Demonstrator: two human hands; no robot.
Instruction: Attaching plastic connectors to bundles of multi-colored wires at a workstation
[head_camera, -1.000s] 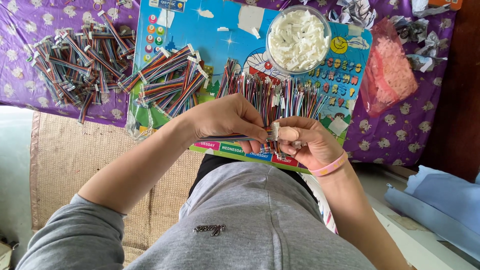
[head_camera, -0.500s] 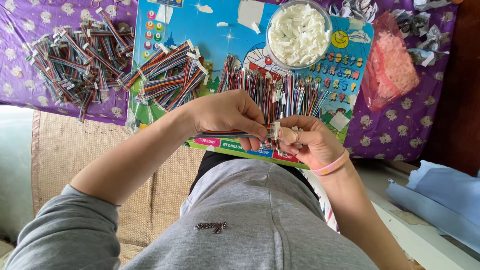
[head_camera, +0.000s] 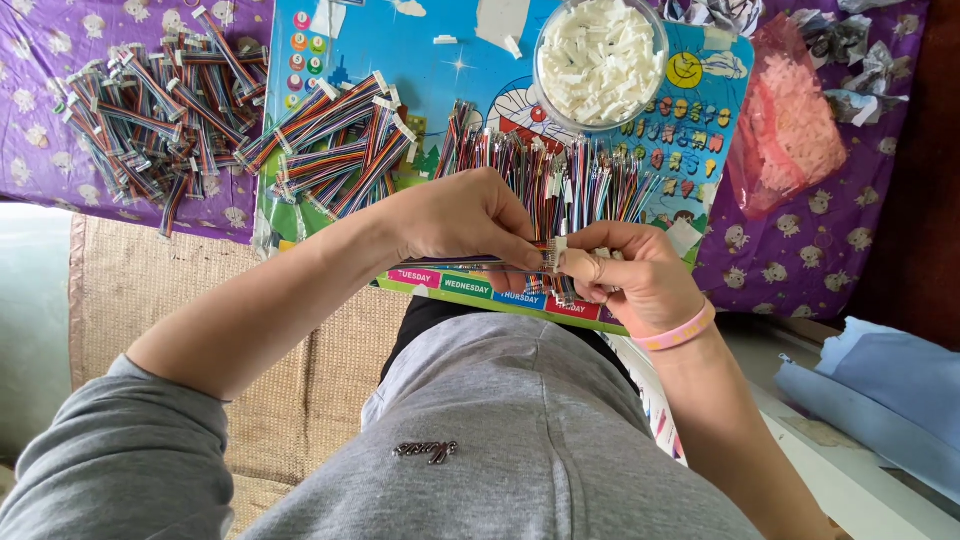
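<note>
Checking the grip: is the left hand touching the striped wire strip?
Touching. The head view shows the left hand pinching the striped wire strip between its fingertips, no gap visible.

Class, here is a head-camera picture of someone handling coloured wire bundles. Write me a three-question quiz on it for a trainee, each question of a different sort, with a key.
1. True or false: the left hand and right hand meet at a small white connector on a flat multicoloured ribbon cable.
2. Where does the round clear bowl of white connectors sit? A) on the blue picture board B) on the woven mat C) in the pink bag
3. Fill in: the right wrist wears a ____ band.

Key: 1 true; 2 A; 3 pink.
</note>
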